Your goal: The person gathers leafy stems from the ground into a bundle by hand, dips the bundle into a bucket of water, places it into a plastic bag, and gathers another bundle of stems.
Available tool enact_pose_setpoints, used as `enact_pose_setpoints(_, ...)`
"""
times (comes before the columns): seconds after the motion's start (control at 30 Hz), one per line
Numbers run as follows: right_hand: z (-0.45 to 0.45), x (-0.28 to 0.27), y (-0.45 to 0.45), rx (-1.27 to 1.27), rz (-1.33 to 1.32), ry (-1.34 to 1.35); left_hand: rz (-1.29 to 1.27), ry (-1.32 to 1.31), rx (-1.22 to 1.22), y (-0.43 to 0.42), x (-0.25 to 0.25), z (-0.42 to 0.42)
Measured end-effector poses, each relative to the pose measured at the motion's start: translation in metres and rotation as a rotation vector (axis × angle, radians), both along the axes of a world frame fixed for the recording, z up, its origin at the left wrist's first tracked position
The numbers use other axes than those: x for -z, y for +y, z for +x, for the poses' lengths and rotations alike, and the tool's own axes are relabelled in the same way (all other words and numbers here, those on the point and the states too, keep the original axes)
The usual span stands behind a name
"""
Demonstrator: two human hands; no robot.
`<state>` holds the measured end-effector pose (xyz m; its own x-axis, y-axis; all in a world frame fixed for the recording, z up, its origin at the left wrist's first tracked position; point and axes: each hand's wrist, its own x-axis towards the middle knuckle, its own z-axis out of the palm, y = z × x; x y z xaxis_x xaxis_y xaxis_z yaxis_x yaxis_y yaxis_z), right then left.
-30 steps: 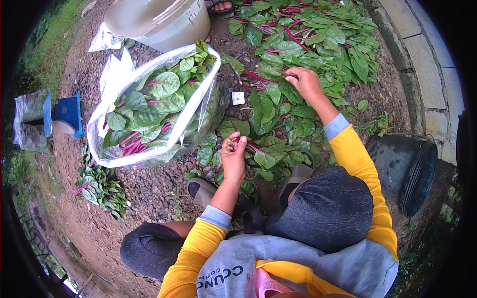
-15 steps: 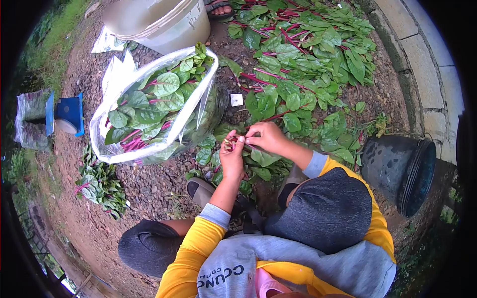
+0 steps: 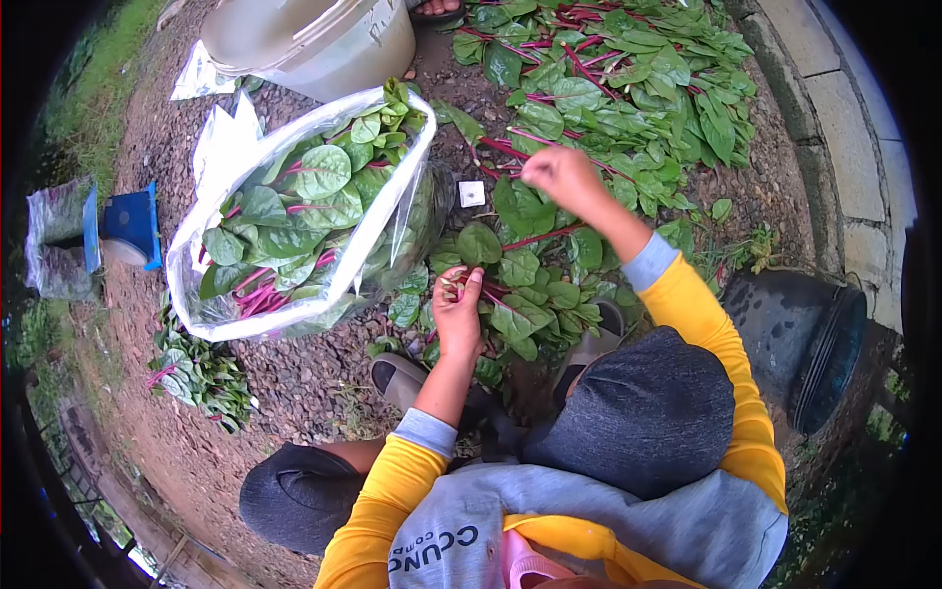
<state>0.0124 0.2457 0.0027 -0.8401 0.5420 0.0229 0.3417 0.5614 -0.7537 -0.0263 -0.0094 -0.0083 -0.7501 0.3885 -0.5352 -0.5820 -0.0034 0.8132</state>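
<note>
My left hand (image 3: 457, 316) is closed around the red stems of a bunch of Malabar spinach (image 3: 525, 312), whose green leaves fan out to the right above my feet. Pale cut stem ends show at its fingers. Over the near edge of the large spread of loose Malabar spinach (image 3: 628, 83) is my right hand (image 3: 567, 183), apart from the bunch. Its fingers are curled together beside red stems, and whatever they may hold is hidden.
Left of my hands stands an open clear plastic bag (image 3: 182, 270) full of spinach, with a white bucket (image 3: 334, 59) behind it. A small leafy heap (image 3: 201, 378) lies at left. A black bucket (image 3: 785, 339) rests on its side at right. Concrete blocks (image 3: 834, 182) edge the ground.
My right hand has left the bunch beside my left hand and moved up and right to the spread of spinach. My left hand keeps its hold in nearly the same place.
</note>
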Motion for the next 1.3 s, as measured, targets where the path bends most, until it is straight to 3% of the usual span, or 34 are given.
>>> enact_pose_setpoints(0.07,0.003,0.013,0.036,0.107,0.071,-0.062,-0.025,0.000,0.018,-0.002,0.002,-0.002)
enact_pose_setpoints(0.17,0.004,0.018,0.059,0.214,0.223,-0.378,-0.035,-0.015,0.026,-0.003,0.002,-0.002)
enact_pose_setpoints(0.27,0.003,0.030,0.056,0.087,0.496,-0.498,-0.031,-0.011,0.032,-0.003,0.003,-0.002)
enact_pose_setpoints(0.47,-0.001,0.063,0.067,0.031,0.634,-0.594,-0.047,0.012,0.058,-0.006,0.006,-0.001)
enact_pose_setpoints(0.57,-0.003,0.029,0.074,-0.008,0.502,-0.694,-0.033,0.012,0.041,-0.003,0.003,-0.002)
enact_pose_setpoints(0.6,-0.001,0.021,0.080,0.002,0.433,-0.615,-0.024,0.008,0.027,-0.003,0.002,-0.001)
enact_pose_setpoints(0.7,0.009,-0.011,0.103,-0.083,-0.019,-0.337,-0.024,0.002,0.013,0.001,-0.002,-0.001)
enact_pose_setpoints(0.9,0.026,-0.050,0.123,-0.189,-0.603,-0.245,-0.001,0.023,0.023,0.002,-0.002,0.002)
enact_pose_setpoints(1.03,0.029,-0.059,0.099,-0.293,-0.719,-0.246,0.010,0.035,0.020,0.001,-0.006,0.005)
enact_pose_setpoints(1.17,0.033,-0.033,0.069,-0.406,-0.829,-0.271,0.012,0.054,0.026,0.001,-0.009,0.007)
enact_pose_setpoints(1.3,0.034,-0.007,0.037,-0.530,-0.724,-0.361,0.012,0.056,0.039,-0.001,-0.006,0.008)
